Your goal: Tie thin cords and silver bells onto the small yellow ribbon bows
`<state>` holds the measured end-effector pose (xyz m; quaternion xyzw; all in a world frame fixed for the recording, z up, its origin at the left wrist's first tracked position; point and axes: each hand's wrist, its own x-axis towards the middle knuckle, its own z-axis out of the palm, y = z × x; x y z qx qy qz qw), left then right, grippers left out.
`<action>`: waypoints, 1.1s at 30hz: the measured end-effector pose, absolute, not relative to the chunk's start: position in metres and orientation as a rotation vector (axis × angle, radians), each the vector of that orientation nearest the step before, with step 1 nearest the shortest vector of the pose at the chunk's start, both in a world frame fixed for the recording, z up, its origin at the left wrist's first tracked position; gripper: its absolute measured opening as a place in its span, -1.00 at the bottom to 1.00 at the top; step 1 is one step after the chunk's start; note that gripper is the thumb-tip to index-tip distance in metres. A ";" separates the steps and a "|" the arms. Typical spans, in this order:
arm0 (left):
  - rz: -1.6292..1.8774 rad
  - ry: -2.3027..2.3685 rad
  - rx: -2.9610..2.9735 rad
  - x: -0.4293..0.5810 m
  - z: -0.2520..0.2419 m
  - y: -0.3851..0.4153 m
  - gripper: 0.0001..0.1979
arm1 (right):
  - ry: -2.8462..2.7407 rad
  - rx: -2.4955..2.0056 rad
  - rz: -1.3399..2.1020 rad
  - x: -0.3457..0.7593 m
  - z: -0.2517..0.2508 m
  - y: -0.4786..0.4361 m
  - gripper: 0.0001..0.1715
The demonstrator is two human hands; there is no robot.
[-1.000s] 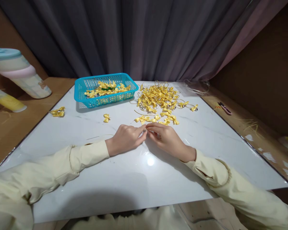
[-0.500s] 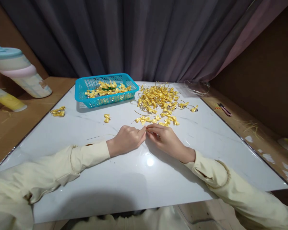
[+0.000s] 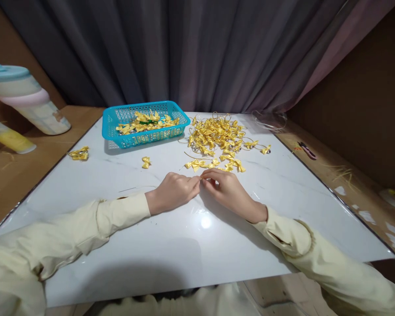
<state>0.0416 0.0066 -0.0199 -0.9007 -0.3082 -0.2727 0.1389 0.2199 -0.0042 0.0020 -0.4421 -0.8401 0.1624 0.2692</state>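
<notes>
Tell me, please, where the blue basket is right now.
In the head view, the blue basket stands near the far edge of the white tabletop, left of centre, just left of the yellow bow pile.

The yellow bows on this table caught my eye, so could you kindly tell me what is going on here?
Someone's left hand and right hand meet at the fingertips over the white table, pinching something small, too hidden to make out. Beyond them lies a heap of yellow bows, with more in the blue basket to its left. One loose bow lies in front of the basket.
</notes>
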 end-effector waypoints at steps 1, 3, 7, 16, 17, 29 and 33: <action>-0.817 -0.927 -2.639 0.041 -0.021 0.007 -0.77 | -2.263 -1.206 0.448 0.220 0.002 -0.003 -0.80; -0.893 -0.995 -2.715 0.041 -0.023 0.009 -0.78 | -2.257 -1.225 0.471 0.221 0.001 -0.002 -0.80; -0.999 -1.096 -2.890 0.040 -0.020 0.010 -0.78 | -2.238 -1.205 0.524 0.221 0.002 0.000 -0.80; -1.153 -1.497 -3.224 0.038 -0.007 0.017 -0.82 | -2.244 -1.171 0.571 0.222 0.003 0.001 -0.83; -1.152 -1.574 -3.243 0.038 -0.005 0.017 -0.82 | -2.238 -1.171 0.561 0.222 0.002 0.002 -0.84; -1.157 -1.841 -3.295 0.038 0.000 0.019 -0.83 | -2.377 -1.154 0.324 0.223 -0.001 -0.002 -0.93; -1.173 -1.905 -3.300 0.038 0.000 0.019 -0.85 | -2.432 -1.211 0.123 0.224 0.000 -0.004 -0.89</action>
